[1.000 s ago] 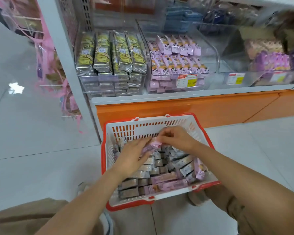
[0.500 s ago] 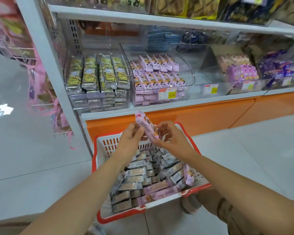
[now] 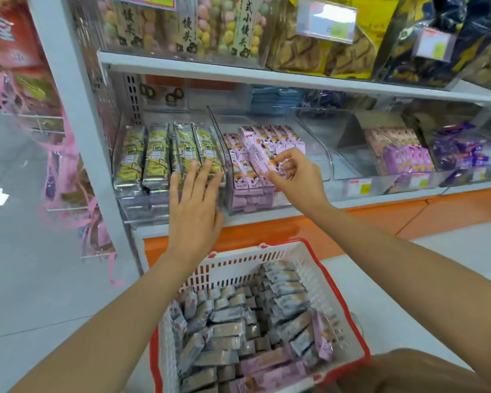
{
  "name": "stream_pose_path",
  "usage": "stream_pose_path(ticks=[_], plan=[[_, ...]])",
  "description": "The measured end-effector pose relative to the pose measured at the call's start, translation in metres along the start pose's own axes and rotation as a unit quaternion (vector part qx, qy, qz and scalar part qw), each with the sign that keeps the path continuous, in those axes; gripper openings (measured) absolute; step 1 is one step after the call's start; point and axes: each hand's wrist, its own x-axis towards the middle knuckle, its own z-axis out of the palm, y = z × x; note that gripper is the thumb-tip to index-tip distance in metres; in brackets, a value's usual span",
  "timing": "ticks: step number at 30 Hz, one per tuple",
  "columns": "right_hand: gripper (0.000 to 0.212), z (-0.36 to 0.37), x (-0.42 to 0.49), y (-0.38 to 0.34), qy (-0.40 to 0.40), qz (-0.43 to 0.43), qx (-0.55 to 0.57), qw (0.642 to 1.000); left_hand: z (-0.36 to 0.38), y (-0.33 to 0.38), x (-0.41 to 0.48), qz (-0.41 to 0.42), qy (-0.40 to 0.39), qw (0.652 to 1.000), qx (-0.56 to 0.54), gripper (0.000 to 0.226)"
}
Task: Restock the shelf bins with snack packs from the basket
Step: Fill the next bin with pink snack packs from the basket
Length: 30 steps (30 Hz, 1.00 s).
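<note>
My right hand (image 3: 296, 177) pinches a pink snack pack (image 3: 260, 154) over the clear bin of pink packs (image 3: 318, 154) on the lowest shelf. My left hand (image 3: 194, 205) is held flat with straight fingers in front of the neighbouring bin of yellow-green packs (image 3: 165, 154), holding nothing. Below on the floor stands the white basket with a red rim (image 3: 338, 316), holding several grey and pink snack packs (image 3: 238, 330).
More clear bins with pink (image 3: 400, 151) and purple packs (image 3: 459, 148) stand to the right on the same shelf. An upper shelf (image 3: 267, 73) carries large snack bags. A white upright post (image 3: 77, 131) and hanging pink goods (image 3: 65, 177) are at the left.
Both hands rose from the basket to the shelf. The pink pack passed into my right hand alone, and my left hand let go and opened flat.
</note>
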Motion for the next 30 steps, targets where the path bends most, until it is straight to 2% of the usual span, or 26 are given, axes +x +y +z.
stream_pose_path(ticks=[3,10,18,25,30], plan=[[0.024,0.019,0.038,-0.001,0.005,0.006,-0.057,0.998,0.013,-0.012,0.0,0.007,-0.013,0.999,0.037,0.072],[0.026,0.064,0.105,0.0,-0.007,-0.015,-0.16,0.987,0.028,-0.017,-0.001,0.011,0.012,0.999,0.028,0.079],[0.022,0.093,0.123,0.012,-0.005,-0.043,-0.249,0.968,0.035,-0.025,-0.001,0.026,0.011,0.999,0.04,0.082],[0.03,0.078,0.111,0.009,-0.045,-0.05,-0.215,0.974,0.029,-0.023,-0.003,0.029,-0.012,0.999,0.039,0.081],[0.017,0.058,0.067,0.003,-0.025,-0.089,-0.109,0.99,0.014,-0.015,-0.014,0.019,-0.022,0.998,0.048,0.078]])
